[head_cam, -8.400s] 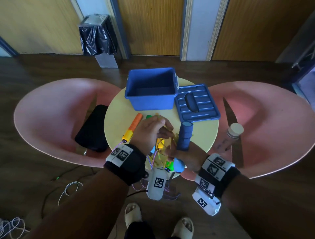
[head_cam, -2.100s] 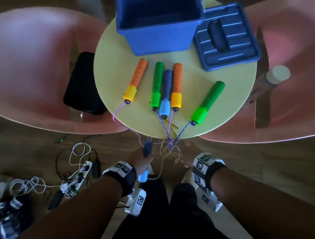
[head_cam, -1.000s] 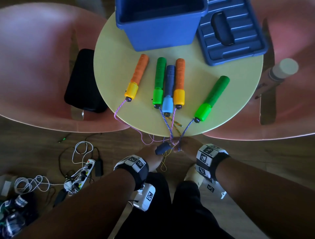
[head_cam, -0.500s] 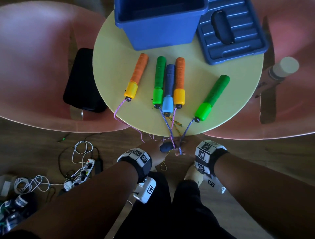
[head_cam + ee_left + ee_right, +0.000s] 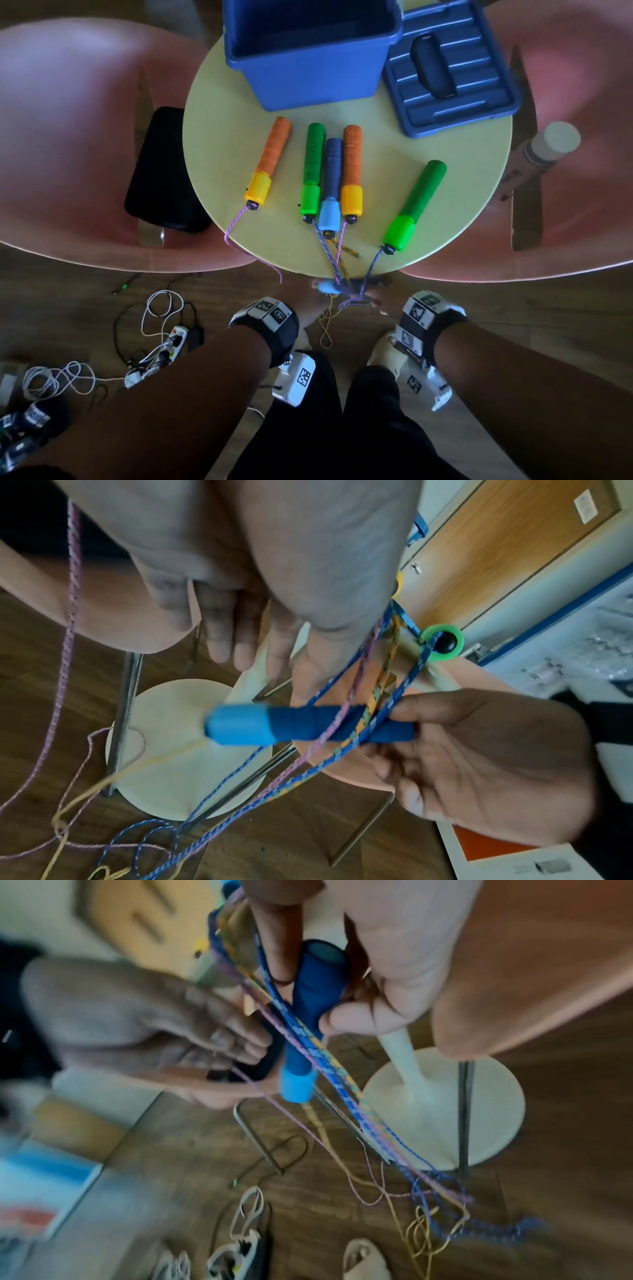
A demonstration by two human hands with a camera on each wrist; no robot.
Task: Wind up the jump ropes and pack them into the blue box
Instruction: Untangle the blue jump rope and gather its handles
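Below the near edge of the round yellow table (image 5: 222, 137) I hold one blue jump-rope handle (image 5: 327, 287) crosswise. My right hand (image 5: 445, 737) pinches its dark end (image 5: 318, 969) between thumb and fingers. My left hand (image 5: 274, 588) has fairly straight fingers, and its thumb touches the handle (image 5: 291, 726) near the middle. Blue, pink and yellow ropes (image 5: 363, 723) run down from the table, cross over this handle and lie tangled on the floor (image 5: 428, 1218). Several handles lie on the table: orange (image 5: 270, 161), green (image 5: 311, 171), blue (image 5: 330, 185), orange (image 5: 352, 171), green (image 5: 414, 205). The open blue box (image 5: 308, 78) stands at the back.
The blue lid (image 5: 445, 78) lies right of the box. Pink chairs flank the table, one with a black pad (image 5: 164, 171), the other with a bottle (image 5: 544, 147). A power strip and cables (image 5: 161, 346) lie on the floor at left. The table's white base (image 5: 178, 750) stands under my hands.
Both hands have risen closer to the table edge. The blue handle has turned crosswise, its light end now pointing left, and my right hand has taken its dark end.
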